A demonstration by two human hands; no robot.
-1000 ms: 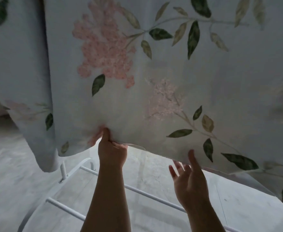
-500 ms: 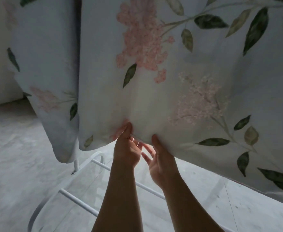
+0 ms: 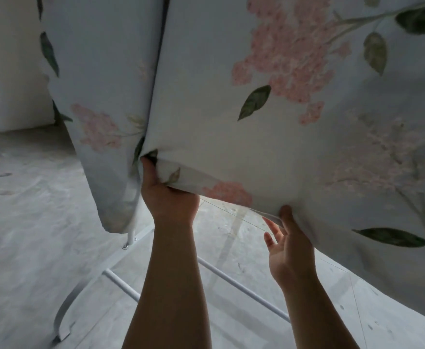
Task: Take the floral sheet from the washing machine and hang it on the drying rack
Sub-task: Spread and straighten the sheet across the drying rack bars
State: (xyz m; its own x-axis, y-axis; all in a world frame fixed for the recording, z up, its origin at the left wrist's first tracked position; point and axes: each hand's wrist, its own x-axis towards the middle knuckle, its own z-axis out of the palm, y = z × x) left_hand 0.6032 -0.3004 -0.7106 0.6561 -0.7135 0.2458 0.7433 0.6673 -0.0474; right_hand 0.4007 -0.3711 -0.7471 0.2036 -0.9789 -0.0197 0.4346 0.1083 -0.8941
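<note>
Fingers of our left hand (image 3: 168,197) clutch floral sheet (image 3: 231,137) hem; our right hand (image 3: 290,250) pinches hem alongside, thumb in front. Sheet hangs above fingers, drying rack (image 3: 120,280) rails below.

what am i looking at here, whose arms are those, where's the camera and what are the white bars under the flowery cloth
There is no machine here. A person wears a wide-angle camera on their head, so you look forward and down along their own two bare arms.

The big pale cloth with pink flowers and green leaves is a floral sheet. It hangs down in front of the camera, and a second fold of it hangs further left.

The left hand has its fingers curled round the sheet's lower edge in a firm grip. The right hand has its thumb on the front of the hem and its fingers behind it, so it seems to pinch it.

The white tubes below are part of a drying rack, which stands on a grey floor. The top of the rack is out of view.
</note>
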